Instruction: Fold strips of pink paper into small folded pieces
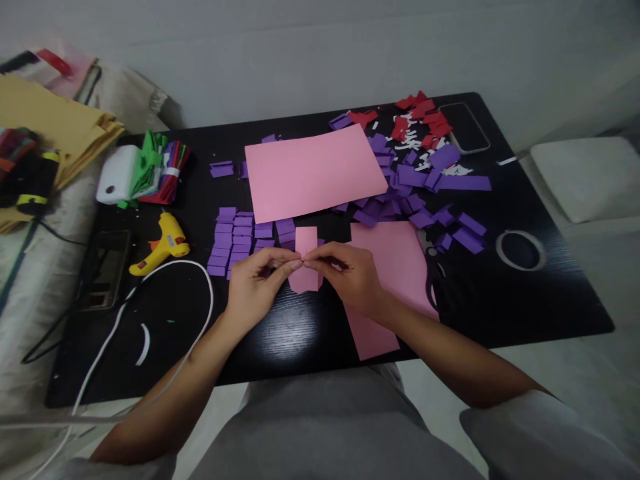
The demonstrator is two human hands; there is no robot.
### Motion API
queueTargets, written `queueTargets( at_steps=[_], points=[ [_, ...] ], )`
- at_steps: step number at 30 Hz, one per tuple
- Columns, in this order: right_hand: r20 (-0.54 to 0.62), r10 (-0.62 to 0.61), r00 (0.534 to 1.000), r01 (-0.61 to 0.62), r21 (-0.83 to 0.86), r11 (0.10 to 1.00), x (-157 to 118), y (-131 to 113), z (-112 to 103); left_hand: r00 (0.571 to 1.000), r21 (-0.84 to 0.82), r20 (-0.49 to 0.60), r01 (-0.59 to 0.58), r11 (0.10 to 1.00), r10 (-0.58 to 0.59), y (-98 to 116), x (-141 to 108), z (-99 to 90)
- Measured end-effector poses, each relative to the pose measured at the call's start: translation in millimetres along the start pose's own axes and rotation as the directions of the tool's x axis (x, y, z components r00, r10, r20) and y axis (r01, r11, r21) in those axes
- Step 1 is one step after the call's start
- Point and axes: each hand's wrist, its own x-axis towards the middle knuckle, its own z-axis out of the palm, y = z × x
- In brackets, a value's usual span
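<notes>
Both hands meet over the near middle of the black table, pinching a small piece of pink paper (306, 279) between fingertips. My left hand (257, 283) grips its left side with thumb and forefinger, and my right hand (353, 270) its right side. The paper looks creased where the fingertips come together. Under my right forearm lies a larger pink sheet (375, 333) with a cut edge. Black-handled scissors (431, 273) rest at that sheet's right side, partly hard to make out against the table. Beyond the hands is a big pink sheet (315, 173).
Folded purple paper pieces (233, 237) sit in rows left of the hands; more purple pieces (400, 183) and red scraps (435, 123) are heaped at right. A yellow glue gun (167, 245), a looping white cable (207, 287), a phone (107, 267) and a tape ring (521, 251) lie around.
</notes>
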Motion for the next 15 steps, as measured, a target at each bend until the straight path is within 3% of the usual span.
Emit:
queueTargets(
  at_steps=[10,15],
  points=[
    [0.029,-0.033,0.999,0.035,-0.057,0.998,-0.2,0.0,-0.4,0.986,0.095,0.120,-0.127,0.987,0.115,-2.0,0.4,-3.2],
    [0.052,-0.003,0.999,0.006,-0.066,0.998,-0.8,-0.8,-0.1,0.979,0.100,0.170,-0.131,0.986,0.113,-4.7,0.1,-3.9]
  ],
)
